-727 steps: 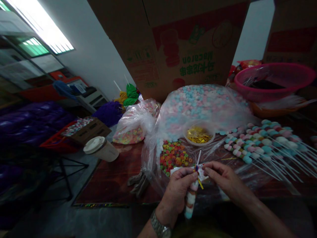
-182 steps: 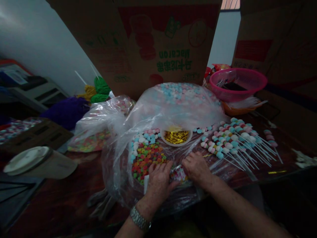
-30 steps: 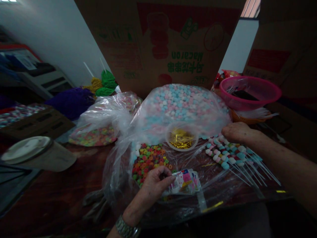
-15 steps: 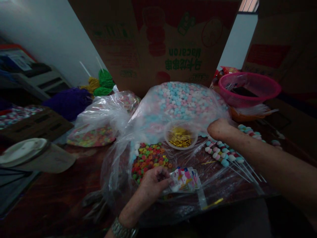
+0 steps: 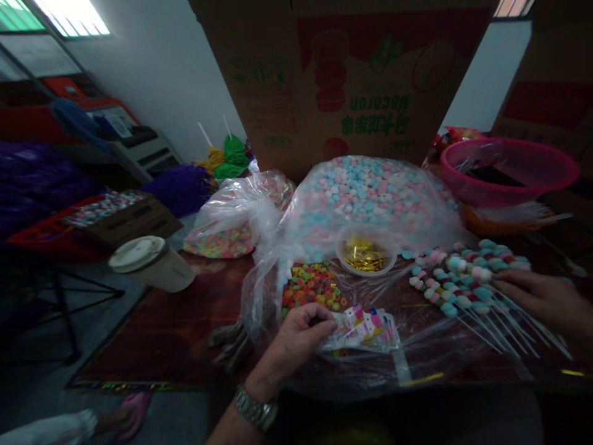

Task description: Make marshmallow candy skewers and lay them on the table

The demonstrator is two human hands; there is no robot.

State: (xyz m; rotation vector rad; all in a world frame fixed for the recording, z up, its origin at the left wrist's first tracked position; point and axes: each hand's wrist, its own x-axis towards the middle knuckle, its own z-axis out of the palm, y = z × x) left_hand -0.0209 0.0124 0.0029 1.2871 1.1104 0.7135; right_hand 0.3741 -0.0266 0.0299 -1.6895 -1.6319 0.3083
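My left hand (image 5: 300, 332), with a metal watch on the wrist, pinches the left end of a stack of small printed plastic bags (image 5: 368, 326) lying on clear plastic sheeting. My right hand (image 5: 543, 299) lies at the right edge, fingers stretched over the white sticks of a pile of pastel marshmallow skewers (image 5: 463, 276). I see nothing gripped in it. Between the hands, farther back, sits a small clear bowl of gold twist ties (image 5: 365, 254). A heap of coloured cereal rings (image 5: 312, 290) lies just beyond my left hand.
A big clear bag of pink, blue and white marshmallows (image 5: 370, 194) stands before a cardboard box (image 5: 352, 74). Another bag of rings (image 5: 231, 232) and a lidded cup (image 5: 151, 262) lie left. A pink basket (image 5: 509, 170) sits at the back right. Someone's foot (image 5: 132, 413) shows bottom left.
My right hand has drawn back from the skewers' candy ends near the bowl to their stick ends at the right. My left hand keeps its hold on the bags. The view has swung left.
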